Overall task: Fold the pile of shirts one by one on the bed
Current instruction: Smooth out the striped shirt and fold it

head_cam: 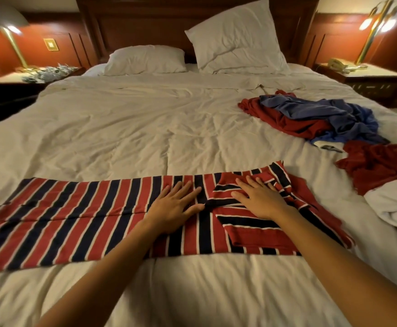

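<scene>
Hands lie flat, fingers straight, on a striped shirt spread lengthwise across the near bed: left hand mid-shirt, right hand on its folded sleeve end. Neither grips anything. The unfolded pile sits far right.

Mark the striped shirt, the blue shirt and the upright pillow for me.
striped shirt (74, 215): head view, flat body toward its left end.
blue shirt (322, 112): head view, its crumpled middle.
upright pillow (235, 36): head view, middle of its front face.
</scene>
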